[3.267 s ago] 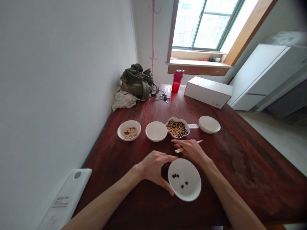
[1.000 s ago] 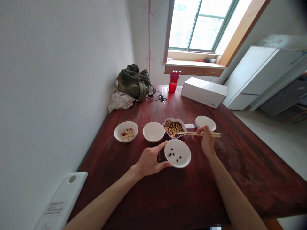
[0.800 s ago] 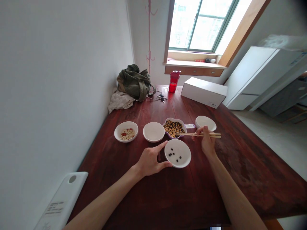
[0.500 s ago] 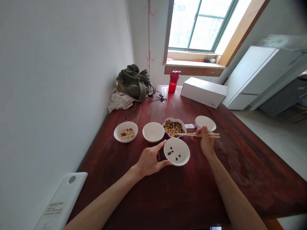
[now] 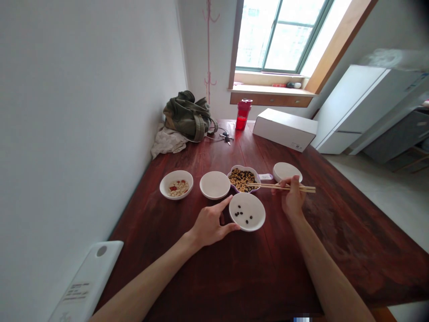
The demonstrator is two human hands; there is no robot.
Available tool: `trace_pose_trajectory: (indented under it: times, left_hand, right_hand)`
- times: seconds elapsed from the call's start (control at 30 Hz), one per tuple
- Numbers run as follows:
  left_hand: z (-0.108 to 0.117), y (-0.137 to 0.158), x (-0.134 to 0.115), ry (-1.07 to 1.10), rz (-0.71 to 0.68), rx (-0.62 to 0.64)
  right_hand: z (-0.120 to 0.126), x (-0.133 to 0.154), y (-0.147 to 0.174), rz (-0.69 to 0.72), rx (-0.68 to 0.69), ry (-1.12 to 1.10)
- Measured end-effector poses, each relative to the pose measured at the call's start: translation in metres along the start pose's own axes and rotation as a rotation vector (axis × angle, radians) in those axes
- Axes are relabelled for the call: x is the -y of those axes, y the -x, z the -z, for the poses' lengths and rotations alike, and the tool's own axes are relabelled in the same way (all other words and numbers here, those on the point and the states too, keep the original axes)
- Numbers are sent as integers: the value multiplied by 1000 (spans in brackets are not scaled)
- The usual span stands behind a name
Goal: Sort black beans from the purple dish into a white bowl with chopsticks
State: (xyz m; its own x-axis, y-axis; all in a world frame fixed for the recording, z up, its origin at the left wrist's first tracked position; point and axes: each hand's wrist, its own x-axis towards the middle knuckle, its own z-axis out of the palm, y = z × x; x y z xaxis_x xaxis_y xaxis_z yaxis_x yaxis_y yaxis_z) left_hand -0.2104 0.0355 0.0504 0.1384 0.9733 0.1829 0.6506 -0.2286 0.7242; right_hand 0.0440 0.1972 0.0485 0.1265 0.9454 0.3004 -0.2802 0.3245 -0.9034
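My left hand point(image 5: 212, 224) grips the left rim of a white bowl point(image 5: 253, 226), thumb near and fingers on the far side. Several black beans point(image 5: 241, 213) lie scattered in that bowl. In my right hand point(image 5: 292, 197) is a pair of chopsticks point(image 5: 278, 186), held roughly level and pointing left. Their tips reach over a purple-edged, flower-shaped dish with a handle point(image 5: 266, 177), which is full of mixed black and yellow beans point(image 5: 240, 181). Whether the tips pinch a bean is too small to tell.
Left of the dish stand an empty white bowl point(image 5: 214, 185) and a bowl point(image 5: 162, 187) with pale and red pieces. Another white bowl point(image 5: 287, 171) sits behind my right hand. Farther back are a green bag point(image 5: 187, 116), keys point(image 5: 227, 137), a red bottle point(image 5: 242, 117) and a white box point(image 5: 284, 129).
My right hand has shifted slightly to the right, and the chopsticks have moved with it, their tips still over the mixed beans. My left hand and its bowl have stayed put.
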Motion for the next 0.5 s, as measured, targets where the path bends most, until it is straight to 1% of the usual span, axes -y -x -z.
trace_pose_trajectory:
  times: [0.1,0.27,0.4,0.47,0.5]
  left_hand:
    - [-1,0,1,5,7,-3]
    - [0,-2,2,15,51,-3]
    - [0,-2,2,45,68,9]
    - [0,-2,1,53,73,14]
    - [0,-2,1,54,76,15]
  right_hand:
    - [-2,7,-2,-10,-3,-122]
    - [1,16,-4,-103,116,-247]
    - [3,15,-5,-167,200,-284]
    - [3,11,-5,-157,191,-289]
    - [2,9,-5,-137,164,-285]
